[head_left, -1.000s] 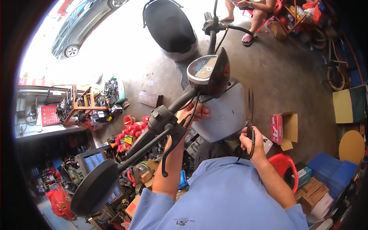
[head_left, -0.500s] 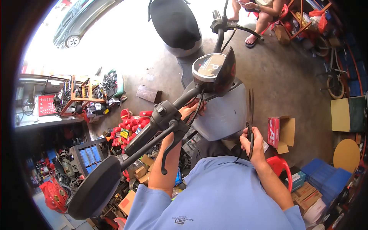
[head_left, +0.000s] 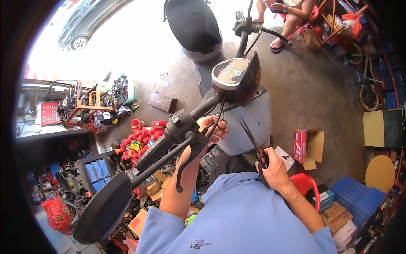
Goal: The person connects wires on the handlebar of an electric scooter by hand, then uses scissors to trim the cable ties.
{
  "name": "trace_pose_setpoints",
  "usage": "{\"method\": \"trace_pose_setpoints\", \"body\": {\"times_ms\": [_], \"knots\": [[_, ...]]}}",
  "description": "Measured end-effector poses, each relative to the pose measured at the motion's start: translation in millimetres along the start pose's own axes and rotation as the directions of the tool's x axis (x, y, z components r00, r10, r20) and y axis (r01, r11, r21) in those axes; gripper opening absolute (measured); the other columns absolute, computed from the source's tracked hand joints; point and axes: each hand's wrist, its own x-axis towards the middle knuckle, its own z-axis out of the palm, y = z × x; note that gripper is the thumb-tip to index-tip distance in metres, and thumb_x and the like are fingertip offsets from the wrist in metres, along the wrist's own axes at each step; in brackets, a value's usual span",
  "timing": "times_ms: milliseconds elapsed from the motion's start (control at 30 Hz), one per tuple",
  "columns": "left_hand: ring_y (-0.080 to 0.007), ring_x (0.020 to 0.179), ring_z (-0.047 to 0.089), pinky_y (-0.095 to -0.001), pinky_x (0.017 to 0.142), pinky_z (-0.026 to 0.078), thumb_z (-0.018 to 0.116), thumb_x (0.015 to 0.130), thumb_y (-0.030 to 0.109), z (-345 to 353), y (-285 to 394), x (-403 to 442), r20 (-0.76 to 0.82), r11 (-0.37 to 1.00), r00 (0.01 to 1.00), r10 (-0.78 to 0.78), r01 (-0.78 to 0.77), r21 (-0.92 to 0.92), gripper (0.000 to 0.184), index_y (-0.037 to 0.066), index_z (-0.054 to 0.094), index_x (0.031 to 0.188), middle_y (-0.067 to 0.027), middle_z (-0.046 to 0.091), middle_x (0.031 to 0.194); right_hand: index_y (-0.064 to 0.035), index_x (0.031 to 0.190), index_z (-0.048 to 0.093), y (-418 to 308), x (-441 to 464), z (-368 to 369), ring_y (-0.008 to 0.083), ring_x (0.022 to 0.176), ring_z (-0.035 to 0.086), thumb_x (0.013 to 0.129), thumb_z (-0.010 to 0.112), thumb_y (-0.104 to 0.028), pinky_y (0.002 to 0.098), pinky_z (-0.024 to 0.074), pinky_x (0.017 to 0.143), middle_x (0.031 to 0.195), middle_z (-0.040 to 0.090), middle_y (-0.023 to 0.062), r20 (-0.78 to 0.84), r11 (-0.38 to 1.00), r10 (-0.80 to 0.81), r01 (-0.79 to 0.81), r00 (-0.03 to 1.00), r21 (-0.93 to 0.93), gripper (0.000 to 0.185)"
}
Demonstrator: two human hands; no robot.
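My left hand [head_left: 211, 128] is behind the left handlebar grip [head_left: 157, 146] of a scooter, next to the black cables [head_left: 220, 117] below the round display [head_left: 231, 73]. Its fingers are loosely curled and apart, and I see nothing held in them; the bar and brake lever [head_left: 186, 169] hide part of the hand and wrist. My right hand [head_left: 275, 171] is closed around the handles of long-nose pliers [head_left: 250, 136]. The slender jaws point up and left, before the scooter's pale grey front panel [head_left: 243, 127].
A round mirror [head_left: 103, 207] sticks out at lower left. Red bottles [head_left: 146, 137] and boxes crowd the floor on the left. A red carton [head_left: 301, 146], a red stool [head_left: 305, 182] and blue crates [head_left: 355, 199] stand at right. A seated person [head_left: 292, 19] holds a phone.
The pliers have swung from nearly upright to leaning left, and my right hand has turned with them. My left hand's fingers have lowered slightly and show more beside the cables.
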Motion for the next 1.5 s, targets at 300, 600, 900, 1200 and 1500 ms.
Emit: {"method": "trace_pose_setpoints", "body": {"times_ms": [300,600,900,1200,1500], "knots": [[-0.0062,0.063,0.057,-0.0152,0.048,0.039,0.066,0.086,0.019,11.8,7.1,-1.9,-0.001,0.998,0.999,0.032,-0.032,0.053,0.017,0.004,0.061,0.09,-0.0027,0.062,0.078,-0.0025,0.093,0.047,-23.3,9.3,6.1,0.0365,0.086,0.062,0.08,0.065,-0.024,0.0521,0.0395,0.087,0.091,0.061,0.0154,0.026,0.983,0.053,-0.048,0.998,-0.177,0.03],[-0.0051,0.061,0.053,-0.0158,0.048,0.034,0.067,0.087,0.02,13.1,-1.8,6.0,0.023,0.986,0.986,0.166,-0.166,0.007,0.015,0.007,0.06,0.086,0.001,0.059,0.074,0.0028,0.093,0.044,-41.1,20.7,11.1,0.0422,0.084,0.06,0.08,0.061,-0.016,0.0495,0.047,0.074,0.092,0.057,0.0243,0.008,0.98,-0.001,0.002,1.0,-0.198,0.029],[-0.0076,0.064,0.057,-0.0182,0.05,0.038,0.069,0.084,0.016,22.4,0.8,1.9,-0.064,0.991,0.989,0.136,-0.136,0.002,0.015,0.004,0.06,0.087,-0.001,0.061,0.076,0.0014,0.095,0.043,-46.4,22.2,7.1,0.0405,0.079,0.062,0.079,0.064,-0.013,0.0486,0.0496,0.069,0.089,0.055,0.0225,-0.037,0.947,-0.048,0.033,0.998,-0.32,0.03],[-0.0081,0.066,0.057,-0.0181,0.05,0.038,0.067,0.084,0.014,18.4,-1.5,3.3,-0.016,0.99,0.991,0.134,-0.135,-0.047,0.012,0.005,0.059,0.088,0.0005,0.058,0.077,0.0014,0.095,0.043,-49.1,21.7,7.0,0.0392,0.078,0.062,0.078,0.066,-0.012,0.0472,0.0504,0.07,0.09,0.055,0.0224,-0.029,0.941,-0.04,0.027,0.999,-0.338,0.032],[-0.0089,0.066,0.058,-0.0189,0.05,0.039,0.067,0.084,0.012,27.3,0.4,-2.7,-0.109,0.988,0.984,0.143,-0.148,-0.047,0.014,0.003,0.062,0.093,-0.0007,0.06,0.077,0.0014,0.093,0.044,-57.7,21.0,8.2,0.0413,0.078,0.06,0.075,0.065,-0.008,0.0486,0.049,0.07,0.088,0.055,0.0222,-0.007,0.932,-0.015,0.012,1.0,-0.364,0.03]]}}
